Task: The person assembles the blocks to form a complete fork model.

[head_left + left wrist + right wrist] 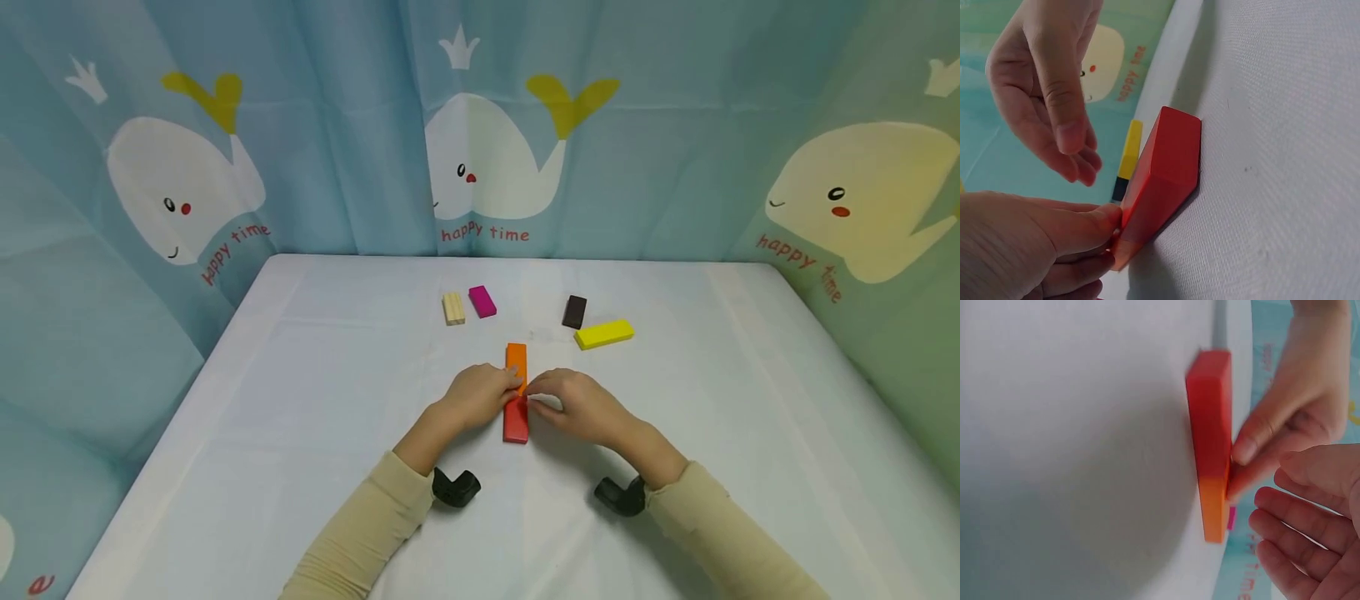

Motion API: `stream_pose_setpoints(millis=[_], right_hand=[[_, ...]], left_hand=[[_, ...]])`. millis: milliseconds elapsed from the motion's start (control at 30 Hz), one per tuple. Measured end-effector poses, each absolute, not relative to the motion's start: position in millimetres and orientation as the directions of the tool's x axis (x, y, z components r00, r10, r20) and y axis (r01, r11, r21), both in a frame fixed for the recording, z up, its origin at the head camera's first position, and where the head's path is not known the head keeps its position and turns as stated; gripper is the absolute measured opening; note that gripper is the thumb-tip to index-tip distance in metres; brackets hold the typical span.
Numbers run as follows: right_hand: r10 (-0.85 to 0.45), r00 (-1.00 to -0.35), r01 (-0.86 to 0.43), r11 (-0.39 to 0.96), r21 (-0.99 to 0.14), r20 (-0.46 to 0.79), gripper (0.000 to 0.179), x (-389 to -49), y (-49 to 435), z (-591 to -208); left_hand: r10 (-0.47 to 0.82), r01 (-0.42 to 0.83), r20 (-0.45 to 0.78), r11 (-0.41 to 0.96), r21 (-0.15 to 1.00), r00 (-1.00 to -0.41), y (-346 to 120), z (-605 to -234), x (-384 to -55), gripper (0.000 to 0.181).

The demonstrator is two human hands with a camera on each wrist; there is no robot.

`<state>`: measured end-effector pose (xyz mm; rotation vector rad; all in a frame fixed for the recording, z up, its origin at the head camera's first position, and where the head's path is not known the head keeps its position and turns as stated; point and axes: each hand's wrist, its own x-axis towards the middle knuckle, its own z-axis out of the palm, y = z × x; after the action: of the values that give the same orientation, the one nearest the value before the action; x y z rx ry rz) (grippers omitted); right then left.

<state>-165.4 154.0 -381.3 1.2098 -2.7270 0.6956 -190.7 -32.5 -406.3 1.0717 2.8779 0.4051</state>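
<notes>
red block [516, 423] touches left hand [478, 394]; right hand [582, 406] near.

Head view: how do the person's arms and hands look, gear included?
Both sleeves are long and plain beige. The left hand and right hand are ungloved. A black, elbow-shaped piece, probably a wrist camera, shows beside each sleeve.

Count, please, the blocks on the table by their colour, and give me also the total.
Red block: 1
Orange block: 1
Yellow block: 1
Dark block: 1
Magenta block: 1
Pale wood-coloured block: 1
Total: 6
</notes>
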Motion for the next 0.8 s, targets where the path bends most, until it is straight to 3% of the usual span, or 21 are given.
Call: stream_pose_setpoints(millis=[800], right_hand=[[-0.547,-0.79,-0.613,0.707,-0.352,0.277,0.018,-213,193,-376]], left_hand=[[0.651,0.634,0.016,0.733,0.246,-0.759,-33,-404,-189,0.031]])
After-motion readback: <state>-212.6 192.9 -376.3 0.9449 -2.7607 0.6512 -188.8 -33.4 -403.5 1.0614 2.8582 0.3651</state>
